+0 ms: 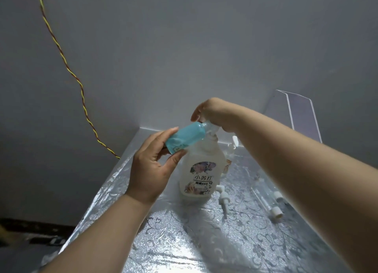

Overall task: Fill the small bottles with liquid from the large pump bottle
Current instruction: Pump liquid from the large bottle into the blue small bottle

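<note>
The small translucent blue plastic bottle (185, 137) is held tilted in the air, its pale neck pushed up against the spout of the large white pump bottle with a flowered label (201, 170), which stands upright on the table. The left hand (152, 168) grips the blue bottle around its base, thumb on one side and fingers on the other. The right hand (212, 113) is curled down over the pump head, covering it, so the spout itself is mostly hidden.

This looks like the filling step for this one bottle. Blue colour runs almost its whole length, but I cannot tell whether that is tinted plastic or liquid inside, so its fill level is unclear.

Just behind the large bottle, a clear small bottle with a white cap (232, 150) is partly hidden; its contents cannot be read. On the table's silver embossed floral cover (204, 242), a loose white pump head (223, 199) lies near the large bottle's base, and a clear tube with white end fittings (270, 207) lies further right. These loose parts suggest capping remains, and probably more bottles to fill.

A clear acrylic stand (302, 117) sits at the back right, and a twisted yellow-and-red wire (81, 93) runs down the grey wall.
</note>
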`<state>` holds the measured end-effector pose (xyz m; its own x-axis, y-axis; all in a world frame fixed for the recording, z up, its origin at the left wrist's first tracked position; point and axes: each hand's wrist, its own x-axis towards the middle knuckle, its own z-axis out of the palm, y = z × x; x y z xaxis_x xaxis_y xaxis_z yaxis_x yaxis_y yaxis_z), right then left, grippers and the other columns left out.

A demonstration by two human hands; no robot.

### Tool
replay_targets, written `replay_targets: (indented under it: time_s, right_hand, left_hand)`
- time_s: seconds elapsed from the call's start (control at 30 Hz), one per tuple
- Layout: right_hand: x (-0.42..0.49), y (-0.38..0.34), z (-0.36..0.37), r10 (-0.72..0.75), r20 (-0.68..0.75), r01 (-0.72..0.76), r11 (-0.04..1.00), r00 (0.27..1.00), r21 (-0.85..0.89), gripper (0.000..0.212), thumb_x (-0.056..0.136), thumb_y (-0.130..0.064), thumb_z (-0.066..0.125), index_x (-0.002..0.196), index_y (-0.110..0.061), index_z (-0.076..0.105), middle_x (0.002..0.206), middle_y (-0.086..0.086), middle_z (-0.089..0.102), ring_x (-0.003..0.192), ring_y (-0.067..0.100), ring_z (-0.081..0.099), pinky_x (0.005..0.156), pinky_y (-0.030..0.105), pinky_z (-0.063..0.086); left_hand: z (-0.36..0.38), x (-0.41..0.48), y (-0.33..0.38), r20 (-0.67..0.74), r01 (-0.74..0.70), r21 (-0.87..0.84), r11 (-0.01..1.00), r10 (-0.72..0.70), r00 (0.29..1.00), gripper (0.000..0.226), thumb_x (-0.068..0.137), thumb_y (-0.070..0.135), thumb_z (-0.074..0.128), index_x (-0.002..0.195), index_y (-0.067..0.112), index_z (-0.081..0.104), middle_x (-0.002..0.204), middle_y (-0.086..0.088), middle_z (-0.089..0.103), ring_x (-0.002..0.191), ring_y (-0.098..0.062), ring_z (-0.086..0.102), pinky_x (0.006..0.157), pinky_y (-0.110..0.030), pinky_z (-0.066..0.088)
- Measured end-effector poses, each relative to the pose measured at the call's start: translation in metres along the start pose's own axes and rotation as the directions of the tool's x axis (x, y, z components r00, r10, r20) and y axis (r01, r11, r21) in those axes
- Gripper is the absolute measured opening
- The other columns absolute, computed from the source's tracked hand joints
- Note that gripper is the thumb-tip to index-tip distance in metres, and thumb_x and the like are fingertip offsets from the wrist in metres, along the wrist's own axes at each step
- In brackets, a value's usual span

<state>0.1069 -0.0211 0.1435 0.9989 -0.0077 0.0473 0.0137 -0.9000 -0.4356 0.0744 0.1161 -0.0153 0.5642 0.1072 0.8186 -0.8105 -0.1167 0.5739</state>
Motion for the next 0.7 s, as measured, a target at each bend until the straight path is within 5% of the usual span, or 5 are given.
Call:
replay_targets:
  time_s: [0.13, 0.3, 0.4, 0.53, 0.7]
  right_hand:
    - [0.005, 0.004, 0.007, 0.033, 0.026, -0.032, 0.999, 0.999, -0.012, 0.039, 0.082, 0.008, 0.044, 0.106, -0.003, 0.071, 0.118, 0.021, 0.064, 0.084, 0.024, 0.051, 0.072, 0.03, 0.044]
    - [0.01, 0.008, 0.015, 0.085, 0.06, -0.089, 0.994, 0.995, 0.067, 0.036, 0.086, -0.012, 0.059, 0.119, 0.002, 0.063, 0.127, 0.021, 0.059, 0.091, 0.021, 0.048, 0.098, 0.039, 0.047]
    - [0.006, 0.008, 0.015, 0.069, 0.041, -0.072, 0.994, 0.997, 0.079, 0.034, 0.086, -0.009, 0.058, 0.118, 0.002, 0.064, 0.126, 0.021, 0.06, 0.09, 0.021, 0.049, 0.094, 0.038, 0.048]
    - [-0.002, 0.002, 0.005, 0.023, 0.034, -0.022, 0.999, 0.999, -0.025, 0.038, 0.088, 0.008, 0.046, 0.115, -0.007, 0.068, 0.114, 0.011, 0.063, 0.089, 0.021, 0.051, 0.068, 0.027, 0.044]
    - [0.002, -0.002, 0.002, 0.031, 0.012, -0.031, 0.999, 0.999, -0.018, 0.032, 0.089, 0.002, 0.051, 0.114, -0.007, 0.069, 0.116, 0.013, 0.064, 0.094, 0.024, 0.055, 0.082, 0.03, 0.046]
  left_hand:
    - [-0.001, 0.0, -0.003, 0.001, 0.003, 0.002, 1.0, -0.003, 1.0, 0.05, 0.084, 0.053, 0.065, 0.127, 0.03, 0.056, 0.117, 0.019, 0.056, 0.107, -0.007, 0.062, 0.092, -0.022, 0.051]
    - [-0.001, -0.001, -0.005, 0.008, -0.002, 0.018, 1.0, 0.001, 1.0, 0.048, 0.083, 0.048, 0.066, 0.126, 0.03, 0.057, 0.118, 0.016, 0.057, 0.107, -0.008, 0.063, 0.092, -0.026, 0.052]
    - [-0.001, 0.0, -0.005, 0.006, -0.004, 0.015, 1.0, 0.004, 1.0, 0.049, 0.083, 0.052, 0.065, 0.126, 0.03, 0.057, 0.117, 0.019, 0.057, 0.106, -0.006, 0.063, 0.092, -0.023, 0.052]
    - [-0.001, -0.001, -0.003, 0.002, -0.014, 0.031, 0.999, 0.014, 1.0, 0.051, 0.083, 0.053, 0.064, 0.128, 0.031, 0.055, 0.118, 0.023, 0.055, 0.107, -0.008, 0.062, 0.093, -0.024, 0.052]
    - [-0.001, -0.001, -0.003, 0.003, -0.031, 0.045, 0.999, 0.031, 1.0, 0.05, 0.085, 0.052, 0.063, 0.129, 0.03, 0.054, 0.119, 0.025, 0.053, 0.108, 0.0, 0.059, 0.092, -0.018, 0.05]
